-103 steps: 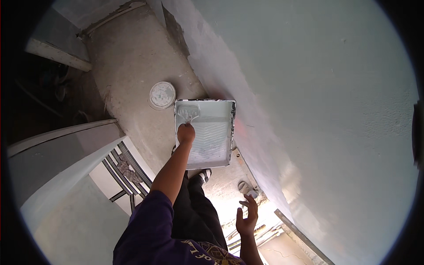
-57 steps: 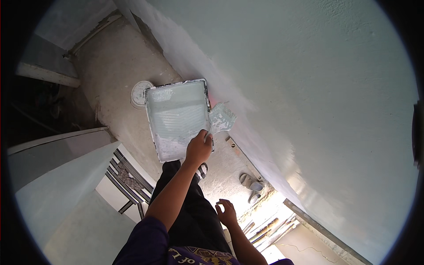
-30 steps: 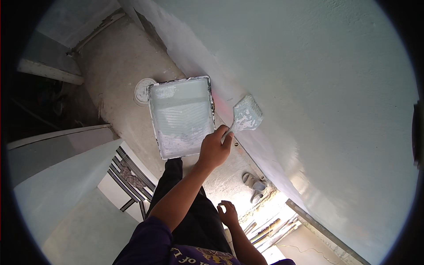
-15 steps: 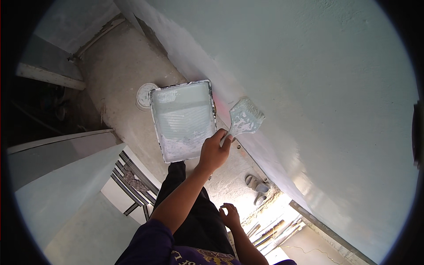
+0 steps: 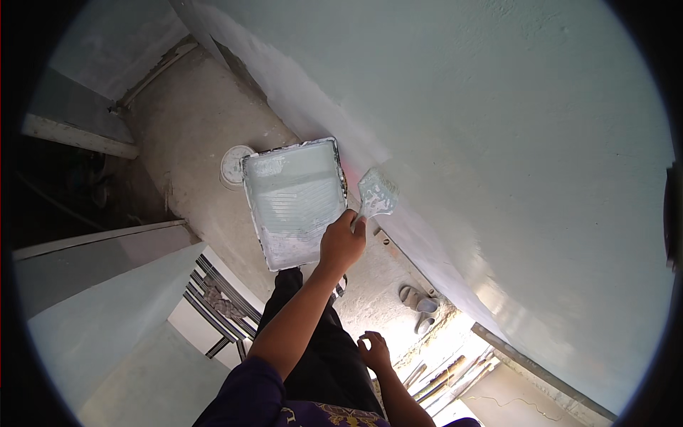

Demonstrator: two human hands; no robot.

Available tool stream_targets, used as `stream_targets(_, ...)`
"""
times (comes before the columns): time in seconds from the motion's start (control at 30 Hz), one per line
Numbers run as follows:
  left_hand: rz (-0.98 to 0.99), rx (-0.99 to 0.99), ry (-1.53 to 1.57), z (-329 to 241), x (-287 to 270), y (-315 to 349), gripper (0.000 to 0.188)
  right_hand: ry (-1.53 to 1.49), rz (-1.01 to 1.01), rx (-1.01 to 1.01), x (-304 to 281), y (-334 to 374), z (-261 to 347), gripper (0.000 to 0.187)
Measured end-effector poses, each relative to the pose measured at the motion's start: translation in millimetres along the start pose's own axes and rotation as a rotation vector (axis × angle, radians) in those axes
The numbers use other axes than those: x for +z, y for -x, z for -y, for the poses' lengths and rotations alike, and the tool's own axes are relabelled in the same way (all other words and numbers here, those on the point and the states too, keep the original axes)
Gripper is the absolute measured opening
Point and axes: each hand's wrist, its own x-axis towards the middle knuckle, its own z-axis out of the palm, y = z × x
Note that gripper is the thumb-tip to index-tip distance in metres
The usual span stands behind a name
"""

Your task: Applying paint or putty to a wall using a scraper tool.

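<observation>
My left hand (image 5: 341, 245) is closed round the handle of a wide paintbrush (image 5: 377, 196), whose head is coated in pale green paint. The bristles point up and away, in front of the pale green wall (image 5: 498, 156); whether they touch it I cannot tell. Just left of this hand lies a paint tray (image 5: 295, 188) with a ribbed slope, wet with pale paint and smeared dark at the rim. My right hand (image 5: 374, 351) hangs low beside my dark trousers, its fingers loosely bent and apart, holding nothing.
A round whitish lid or bucket (image 5: 235, 167) stands beyond the tray's left side on the concrete floor (image 5: 192, 107). Sandals (image 5: 420, 304) lie near the wall's foot at right, with several poles (image 5: 455, 377) behind them. A black-striped white surface (image 5: 220, 306) bears a crumpled cloth.
My left hand has drawn the paintbrush leftward, and its head is turned more upright. The right hand has stayed low. The whole view has shifted slightly.
</observation>
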Motion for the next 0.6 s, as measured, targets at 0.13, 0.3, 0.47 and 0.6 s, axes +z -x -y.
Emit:
stream_targets(0.13,-0.018,0.056,0.022,-22,8,-2,0.021,0.008,0.011,0.014,3,2,-2,0.015)
stream_targets(0.3,0.005,0.074,0.043,-26,-2,19,0.019,0.008,0.007,0.056,1,3,-5,0.015)
stream_targets(0.47,-0.001,0.009,-0.066,-21,9,10,0.019,0.022,0.018,0.045,4,3,-9,0.016)
stream_targets(0.6,-0.02,0.12,0.036,-41,10,14,0.019,0.011,-0.002,0.047,3,6,-13,0.016)
